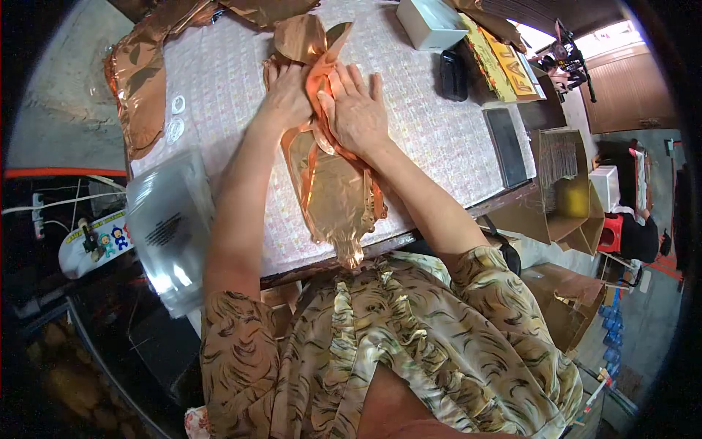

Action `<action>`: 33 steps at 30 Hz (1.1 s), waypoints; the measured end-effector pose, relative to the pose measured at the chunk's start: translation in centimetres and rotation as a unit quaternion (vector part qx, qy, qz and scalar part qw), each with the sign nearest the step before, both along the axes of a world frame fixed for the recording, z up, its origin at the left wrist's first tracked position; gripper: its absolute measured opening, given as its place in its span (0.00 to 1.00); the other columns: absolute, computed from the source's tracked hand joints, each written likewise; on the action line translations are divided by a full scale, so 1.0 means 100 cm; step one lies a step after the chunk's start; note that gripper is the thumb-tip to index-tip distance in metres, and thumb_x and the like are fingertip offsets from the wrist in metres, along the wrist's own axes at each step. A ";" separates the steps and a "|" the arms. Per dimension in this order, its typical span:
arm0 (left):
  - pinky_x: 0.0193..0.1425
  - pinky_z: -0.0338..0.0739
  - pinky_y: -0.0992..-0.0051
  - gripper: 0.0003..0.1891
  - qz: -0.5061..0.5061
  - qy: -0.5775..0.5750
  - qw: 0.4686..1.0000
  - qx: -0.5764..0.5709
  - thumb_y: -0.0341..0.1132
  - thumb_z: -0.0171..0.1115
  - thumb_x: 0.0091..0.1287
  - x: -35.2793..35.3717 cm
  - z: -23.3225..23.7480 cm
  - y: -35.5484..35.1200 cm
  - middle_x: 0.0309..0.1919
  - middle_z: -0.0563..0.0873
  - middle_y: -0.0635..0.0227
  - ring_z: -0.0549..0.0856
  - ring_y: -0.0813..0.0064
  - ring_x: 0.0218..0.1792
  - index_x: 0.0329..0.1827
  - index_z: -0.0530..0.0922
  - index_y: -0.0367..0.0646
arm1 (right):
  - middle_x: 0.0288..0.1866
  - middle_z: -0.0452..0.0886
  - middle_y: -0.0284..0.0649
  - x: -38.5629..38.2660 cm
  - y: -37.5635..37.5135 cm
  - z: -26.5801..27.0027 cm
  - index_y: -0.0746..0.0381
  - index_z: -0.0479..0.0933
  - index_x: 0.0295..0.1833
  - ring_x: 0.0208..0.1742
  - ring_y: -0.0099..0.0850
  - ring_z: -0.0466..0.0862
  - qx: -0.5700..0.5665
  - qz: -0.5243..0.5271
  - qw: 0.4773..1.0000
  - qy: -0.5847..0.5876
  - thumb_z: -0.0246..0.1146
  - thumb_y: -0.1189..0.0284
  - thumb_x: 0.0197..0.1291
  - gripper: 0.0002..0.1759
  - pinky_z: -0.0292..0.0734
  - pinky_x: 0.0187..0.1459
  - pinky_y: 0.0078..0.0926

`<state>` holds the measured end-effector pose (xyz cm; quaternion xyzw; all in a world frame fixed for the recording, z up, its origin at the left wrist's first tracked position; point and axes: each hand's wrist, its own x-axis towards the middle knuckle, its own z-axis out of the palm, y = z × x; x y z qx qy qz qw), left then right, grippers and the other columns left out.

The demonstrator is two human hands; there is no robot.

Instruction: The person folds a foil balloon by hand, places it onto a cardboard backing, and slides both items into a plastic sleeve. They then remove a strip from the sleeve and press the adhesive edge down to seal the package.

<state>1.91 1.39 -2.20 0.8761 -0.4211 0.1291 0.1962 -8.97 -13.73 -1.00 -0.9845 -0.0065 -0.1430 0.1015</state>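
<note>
A shiny copper-coloured foil piece [333, 194] lies on the patterned tabletop, its lower end at the near edge and its upper part bunched between my hands. My left hand [287, 95] lies against the left side of the bunched foil, with its fingertips partly hidden by it. My right hand [356, 113] is spread flat on the right side, fingers apart, its thumb along the orange-lit fold. More copper foil [142, 95] lies along the far left edge of the table. Two small whitish rings [176, 117] sit left of my hands.
Clear plastic bags [172, 227] hang over the near left corner. At the right are a white box [431, 25], a black tray [453, 75], a yellow box [504, 58] and a dark flat device [504, 146]. Cardboard boxes and other people are beyond.
</note>
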 end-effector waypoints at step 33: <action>0.70 0.77 0.63 0.17 -0.070 -0.029 0.993 -0.087 0.38 0.65 0.73 0.035 0.024 -0.025 0.63 0.87 0.63 0.84 0.59 0.63 0.61 0.86 0.43 | 0.87 0.59 0.44 -0.002 0.004 0.005 0.63 0.58 0.84 0.87 0.43 0.57 0.001 -0.011 1.000 0.003 0.43 0.45 0.81 0.41 0.42 0.83 0.64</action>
